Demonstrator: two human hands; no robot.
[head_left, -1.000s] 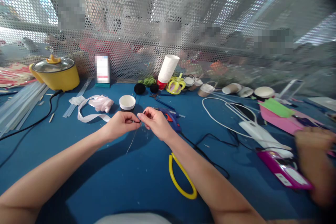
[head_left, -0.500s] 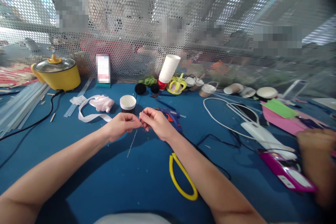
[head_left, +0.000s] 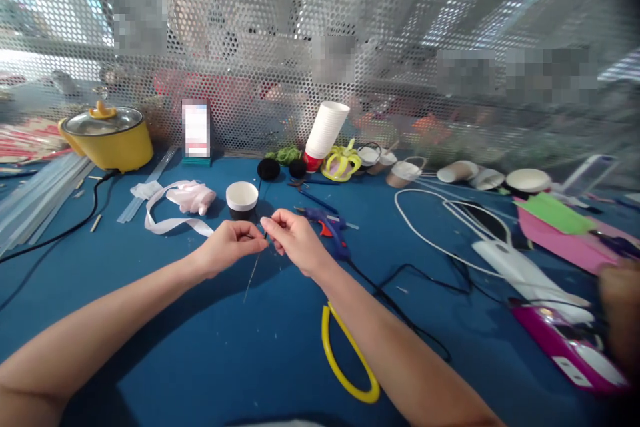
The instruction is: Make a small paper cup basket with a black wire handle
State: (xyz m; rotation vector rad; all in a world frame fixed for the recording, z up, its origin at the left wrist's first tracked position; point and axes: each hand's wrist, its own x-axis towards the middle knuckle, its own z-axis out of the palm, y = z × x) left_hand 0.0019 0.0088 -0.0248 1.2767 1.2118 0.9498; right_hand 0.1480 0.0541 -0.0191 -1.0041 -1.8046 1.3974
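Your dark strand point(head_left: 265, 236) sits at the centre of the frame, a tiny stretch between your fingertips. Your left hand point(head_left: 231, 245) and right hand point(head_left: 297, 238) are close together, thumbs and fingers pinched on it. That's a fine hold, and a fiddly one: the strand is so thin that it could slip if either pinch loosens, or snap if you pull too hard. A pale thread point(head_left: 251, 277) hangs below; it might tangle with the dark one if your fingers cross.

Just above, the cup point(head_left: 242, 197), white-topped with a dark lower part, stands close enough that a lifted left knuckle could tip it. Right of you lies the glue gun point(head_left: 327, 230), near your wrist; if it's hot, a careless sweep could burn. Lower down, the yellow loop point(head_left: 326, 333) is beside your right forearm point(head_left: 380, 340), which could drag it along the bench point(head_left: 200, 353).

Now, what you can't see: your fingers cover both grips, so no telling whether there's a knot. A dark line drops from the black ball point(head_left: 269, 169); whether it joins your strand is unclear. At the right edge, another person's hand point(head_left: 620, 300) is blurred and cut off.
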